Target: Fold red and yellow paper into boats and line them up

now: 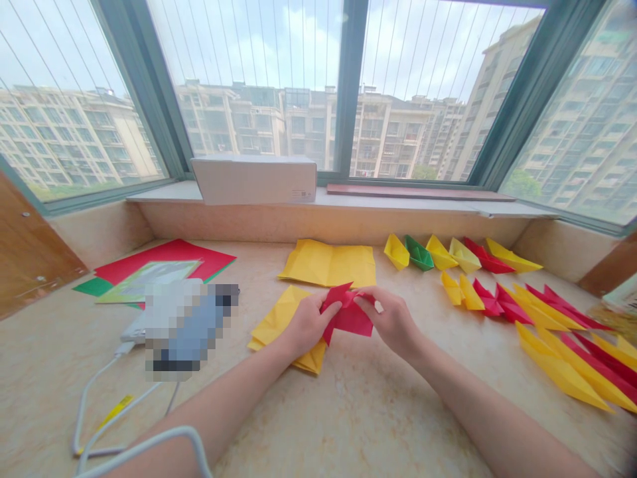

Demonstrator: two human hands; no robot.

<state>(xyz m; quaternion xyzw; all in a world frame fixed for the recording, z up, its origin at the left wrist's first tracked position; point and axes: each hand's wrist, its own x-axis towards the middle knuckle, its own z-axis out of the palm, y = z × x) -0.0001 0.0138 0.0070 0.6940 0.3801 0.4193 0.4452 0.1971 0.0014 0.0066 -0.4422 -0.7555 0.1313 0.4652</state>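
Observation:
Between my two hands is a piece of folded red paper (352,320), partly folded with pointed flaps standing up. My left hand (309,322) pinches its left side, thumb on top. At its upper right, the thumb and fingers of my right hand (389,313) are closed on a flap. Folded yellow paper (279,315) lies under and beside my left hand. Just beyond my hands, a creased yellow sheet (331,263) rests on the counter.
Folded paper boats (418,253) and double boats (502,300) in yellow, red and green stand along the right. Red paper sheets (164,255) lie at the back left, near a blurred device (194,328) and a white cable (82,405). A white box (253,182) sits on the sill.

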